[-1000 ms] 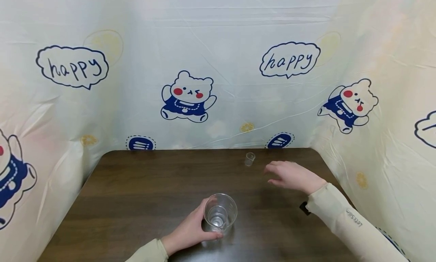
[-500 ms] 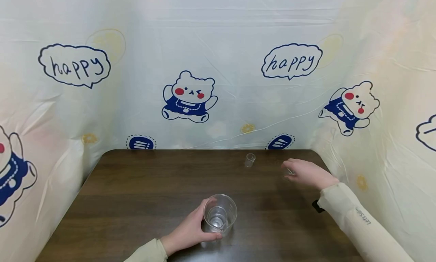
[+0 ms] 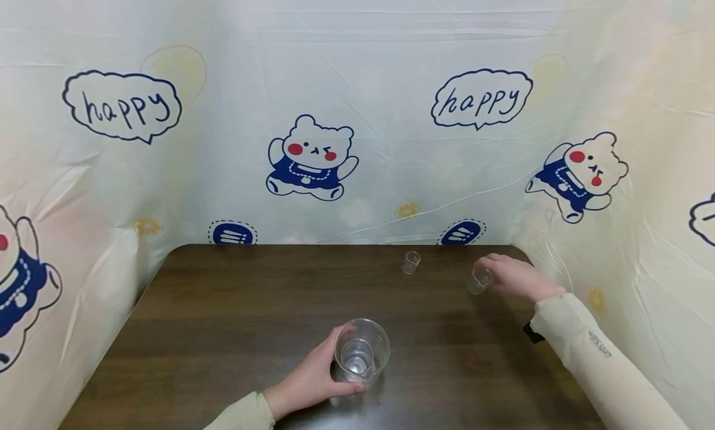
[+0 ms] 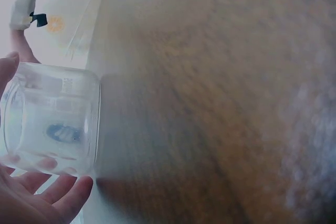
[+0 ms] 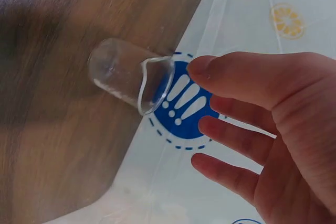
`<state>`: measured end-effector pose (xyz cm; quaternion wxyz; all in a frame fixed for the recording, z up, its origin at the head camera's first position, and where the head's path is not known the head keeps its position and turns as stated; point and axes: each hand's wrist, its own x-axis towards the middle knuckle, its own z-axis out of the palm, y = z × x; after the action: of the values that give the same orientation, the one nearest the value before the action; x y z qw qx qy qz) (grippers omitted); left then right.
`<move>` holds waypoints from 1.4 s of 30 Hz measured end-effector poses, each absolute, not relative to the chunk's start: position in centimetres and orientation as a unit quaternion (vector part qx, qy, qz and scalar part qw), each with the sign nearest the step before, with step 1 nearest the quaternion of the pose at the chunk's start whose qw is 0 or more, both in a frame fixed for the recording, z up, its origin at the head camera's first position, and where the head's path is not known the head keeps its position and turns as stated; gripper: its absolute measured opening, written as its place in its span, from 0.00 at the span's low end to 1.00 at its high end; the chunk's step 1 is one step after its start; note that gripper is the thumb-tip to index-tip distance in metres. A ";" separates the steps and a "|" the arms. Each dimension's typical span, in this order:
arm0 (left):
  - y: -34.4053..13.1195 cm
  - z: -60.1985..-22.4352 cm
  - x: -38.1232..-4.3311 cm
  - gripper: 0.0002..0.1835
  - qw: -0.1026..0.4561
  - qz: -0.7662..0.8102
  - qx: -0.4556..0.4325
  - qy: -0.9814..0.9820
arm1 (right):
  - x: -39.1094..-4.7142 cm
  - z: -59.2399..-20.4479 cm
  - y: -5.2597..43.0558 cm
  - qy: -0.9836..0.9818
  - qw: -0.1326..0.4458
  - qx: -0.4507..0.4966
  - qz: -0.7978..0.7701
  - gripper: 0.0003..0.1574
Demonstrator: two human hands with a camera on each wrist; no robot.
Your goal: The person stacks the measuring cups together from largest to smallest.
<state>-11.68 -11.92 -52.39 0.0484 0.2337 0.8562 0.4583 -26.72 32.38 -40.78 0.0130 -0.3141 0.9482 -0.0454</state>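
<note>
My left hand grips a large clear beaker near the front of the table, thumb on its near side. In the left wrist view the fingers lie along one wall of this beaker. At the far right, my right hand is beside a small clear beaker. The right wrist view shows this small beaker just beyond the fingertips, with the thumb close to its rim and the fingers spread. A second small beaker stands at the back, to the left of that hand.
The dark wooden table has a rounded back edge. A pale printed curtain with bears hangs behind it and along both sides, close to the right arm.
My right hand has moved to the right, lowered a small beaker near the table's right side and let it go. My left hand and the large beaker have stayed in place.
</note>
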 end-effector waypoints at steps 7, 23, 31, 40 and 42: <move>-12.0 -52.4 -11.7 0.55 0.049 0.459 0.232 0.856 | -27.6 -41.6 32.8 0.952 0.039 -0.302 -0.040 0.33; -12.1 -52.6 -11.6 0.55 0.047 0.457 0.238 0.856 | -28.9 -43.1 33.2 0.960 0.115 -0.252 -0.034 0.37; -12.0 -52.6 -11.6 0.54 0.035 0.452 0.243 0.858 | -29.6 -43.7 33.6 0.959 0.123 -0.251 -0.040 0.35; -12.0 -52.5 -11.6 0.54 0.042 0.451 0.234 0.860 | -30.2 -44.1 33.6 0.962 0.144 -0.227 -0.037 0.35; -12.0 -52.5 -11.6 0.54 0.046 0.453 0.233 0.859 | -30.3 -44.2 33.7 0.963 0.144 -0.224 -0.037 0.35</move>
<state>-11.63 -11.99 -52.51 0.0456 0.2331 0.8591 0.4534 -30.28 33.70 -44.16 0.1439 -0.2241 0.9632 -0.0373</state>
